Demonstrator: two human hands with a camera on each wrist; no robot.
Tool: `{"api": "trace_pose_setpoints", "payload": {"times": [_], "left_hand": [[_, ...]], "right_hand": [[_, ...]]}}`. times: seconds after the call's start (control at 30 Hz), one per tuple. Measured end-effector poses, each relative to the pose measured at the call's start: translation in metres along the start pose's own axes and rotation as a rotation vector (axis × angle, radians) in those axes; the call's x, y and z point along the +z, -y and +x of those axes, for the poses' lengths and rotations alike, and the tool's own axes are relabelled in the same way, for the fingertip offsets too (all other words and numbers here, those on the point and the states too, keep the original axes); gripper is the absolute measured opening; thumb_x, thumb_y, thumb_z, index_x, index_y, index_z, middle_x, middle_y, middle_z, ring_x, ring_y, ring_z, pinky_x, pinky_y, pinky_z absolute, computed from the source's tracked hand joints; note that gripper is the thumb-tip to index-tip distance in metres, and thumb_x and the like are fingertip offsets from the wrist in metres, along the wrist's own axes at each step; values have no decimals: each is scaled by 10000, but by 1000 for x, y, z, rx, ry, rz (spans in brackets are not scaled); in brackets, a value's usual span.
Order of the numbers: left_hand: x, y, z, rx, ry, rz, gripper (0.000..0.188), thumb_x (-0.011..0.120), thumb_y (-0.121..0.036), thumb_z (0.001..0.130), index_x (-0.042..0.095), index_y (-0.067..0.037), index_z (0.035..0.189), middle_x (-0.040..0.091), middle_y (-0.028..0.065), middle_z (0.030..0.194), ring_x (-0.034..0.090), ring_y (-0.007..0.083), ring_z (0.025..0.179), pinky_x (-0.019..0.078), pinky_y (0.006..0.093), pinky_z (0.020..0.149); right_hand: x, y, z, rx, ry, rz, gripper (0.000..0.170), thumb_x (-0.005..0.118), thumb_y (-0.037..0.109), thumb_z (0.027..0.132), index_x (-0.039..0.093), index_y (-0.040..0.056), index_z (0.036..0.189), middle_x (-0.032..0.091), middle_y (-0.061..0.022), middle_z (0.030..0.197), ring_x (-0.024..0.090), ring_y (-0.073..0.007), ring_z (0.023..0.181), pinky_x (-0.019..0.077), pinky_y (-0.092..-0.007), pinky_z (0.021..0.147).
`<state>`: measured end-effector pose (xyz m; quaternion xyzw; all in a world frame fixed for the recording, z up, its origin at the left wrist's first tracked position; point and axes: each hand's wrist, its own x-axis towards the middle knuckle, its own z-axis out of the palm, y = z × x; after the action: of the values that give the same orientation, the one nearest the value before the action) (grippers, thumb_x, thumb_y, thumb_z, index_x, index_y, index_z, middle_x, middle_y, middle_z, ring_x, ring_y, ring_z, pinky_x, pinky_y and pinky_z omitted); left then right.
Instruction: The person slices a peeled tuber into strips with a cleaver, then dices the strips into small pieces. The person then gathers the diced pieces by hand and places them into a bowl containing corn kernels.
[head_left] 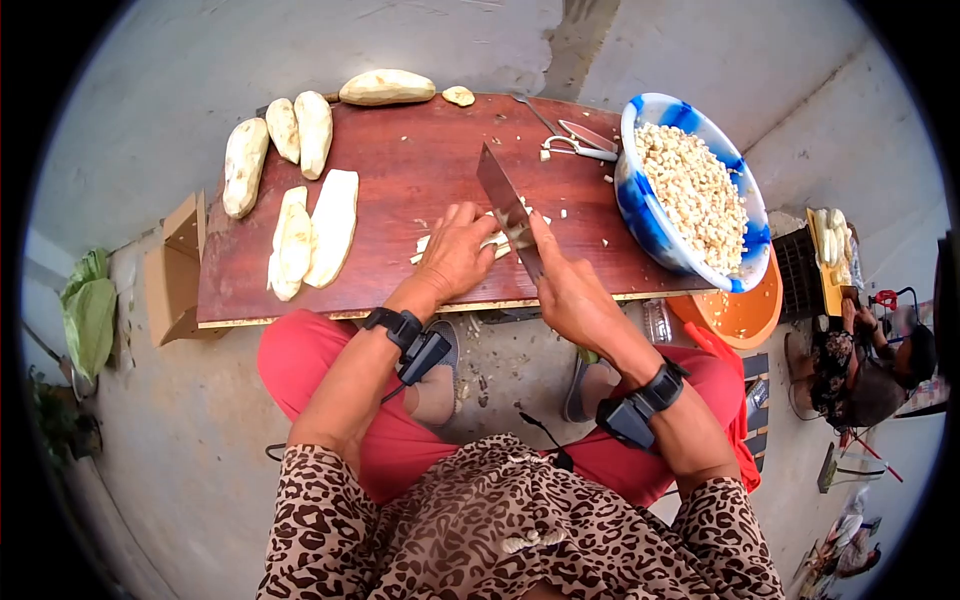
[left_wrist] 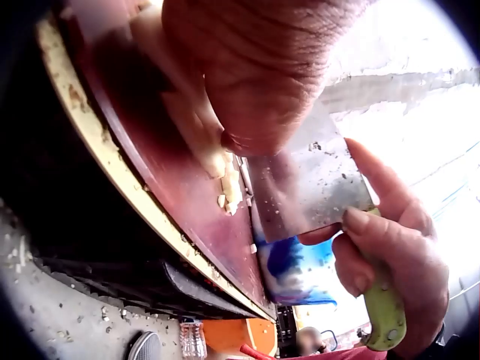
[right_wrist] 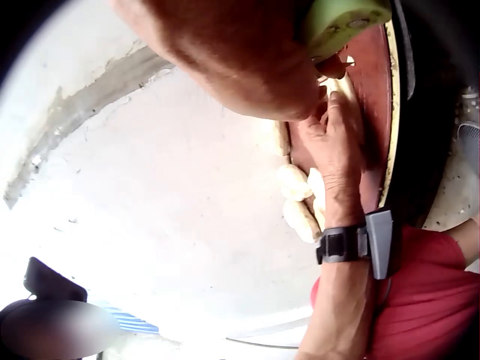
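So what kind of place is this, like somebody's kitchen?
Probably a simple food-preparation area, maybe at a home or small workshop; I can't tell which. Peeled vegetables lie on a low table, a big basin holds chopped pieces, and the floor looks like bare concrete.

Knife [head_left: 503, 192] from above and both sides

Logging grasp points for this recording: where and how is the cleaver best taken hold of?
Probably by its green handle, wrapped from the person's near right side: the broad blade points away and leftward, leaving the handle end toward the right hand, which grips it.
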<state>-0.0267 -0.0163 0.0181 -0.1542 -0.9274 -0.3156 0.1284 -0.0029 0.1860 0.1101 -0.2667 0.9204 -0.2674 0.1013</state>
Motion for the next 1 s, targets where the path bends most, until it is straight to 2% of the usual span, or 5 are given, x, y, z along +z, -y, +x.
{"api": "trace_pose_setpoints", "payload": {"times": [0.2,0.4,0.63,0.73,1.0], "left_hand": [[4,4,-2,33,-18,31,247,645,-113,816,652,-56,1056,551,132,1113,510,342,1090,437,446,927],[3,1,-1,4,-1,41,217,644,-119,818,644,-40,1020,557,134,1105,516,339,1086,447,450,915],[-3,0,-4,40,-35,56,249,649,-123,795,626,-46,1031,551,132,1084,513,343,1079,431,458,921],[-2,2,-8,28,-41,52,260,648,-128,789,627,-52,1036,550,132,1082,513,345,1079,429,457,917],[1,4,-9,34,-52,51,238,625,-133,804,643,-54,1028,556,134,1101,518,341,1079,438,453,907]], "right_hand": [[1,-1,-7,-75,20,37,733,483,-44,849,198,-29,1524,604,-364,784,591,-533,720,424,-597,714],[35,-7,13,-5,34,-128,763,484,-48,846,149,-42,1531,623,-344,792,609,-521,727,447,-586,702],[30,-14,15,41,2,4,802,511,-31,848,132,26,1553,611,-345,755,602,-527,722,449,-578,699],[21,-11,6,-40,-83,29,784,506,-40,843,161,11,1544,609,-346,759,599,-530,728,445,-574,701],[-3,9,-10,-78,71,-27,721,481,-48,836,200,-92,1498,627,-334,777,624,-500,714,480,-552,660]]}}
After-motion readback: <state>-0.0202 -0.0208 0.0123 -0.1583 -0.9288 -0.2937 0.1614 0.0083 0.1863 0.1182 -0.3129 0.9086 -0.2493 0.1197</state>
